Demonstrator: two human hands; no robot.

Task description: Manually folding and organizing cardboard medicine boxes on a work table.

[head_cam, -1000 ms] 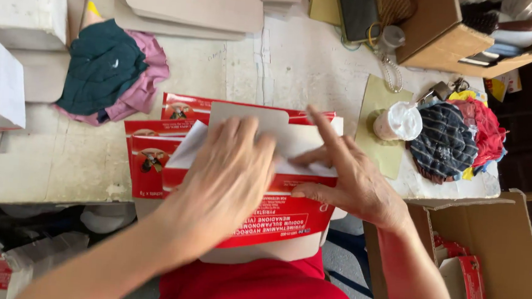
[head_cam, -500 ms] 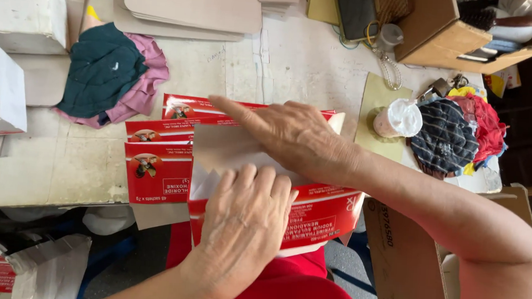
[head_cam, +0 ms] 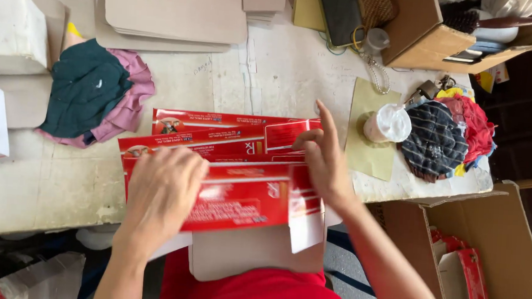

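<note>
Red carton (head_cam: 238,197) lies flat under both hands (head_cam: 165,183), between them.

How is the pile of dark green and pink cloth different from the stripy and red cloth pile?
The green and pink cloth pile lies left of the red cartons; the striped and red cloth pile lies right, by the table's edge. The first looks plain, the second striped and brighter. Both are crumpled and untouched.

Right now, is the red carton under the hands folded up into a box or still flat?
Partly folded. The red carton lies mostly flat under the left hand, while the right hand touches its end flap.
</note>
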